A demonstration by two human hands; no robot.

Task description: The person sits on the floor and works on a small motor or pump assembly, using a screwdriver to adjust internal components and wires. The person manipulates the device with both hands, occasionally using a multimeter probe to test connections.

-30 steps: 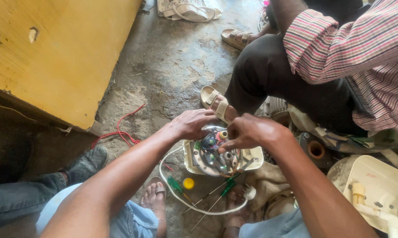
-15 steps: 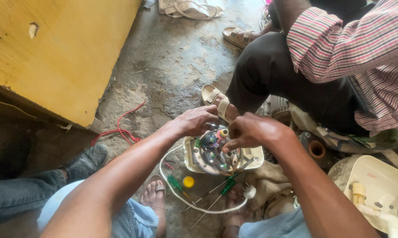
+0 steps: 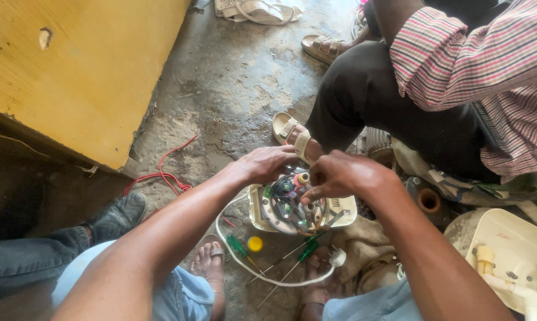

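My left hand (image 3: 265, 164) rested on the opened white appliance (image 3: 301, 205) on the floor (image 3: 232, 89) (wiring exposed); my right hand (image 3: 339, 175) pinched a component inside, screwdrivers (image 3: 292, 255) beside.

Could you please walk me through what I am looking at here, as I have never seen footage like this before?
This is a single view from a camera worn on a person's head, looking down at their own bare arms and hands. There is no machine. The left hand and right hand both reach into an opened white appliance housing on the concrete floor; inside it, coloured wires and small parts show. Whether the fingers pinch anything is hidden. In front of it lie green-handled screwdrivers, a small yellow cap and a white cord. A red wire lies to the left, beside a yellow wooden panel. Another person in a striped shirt sits opposite.
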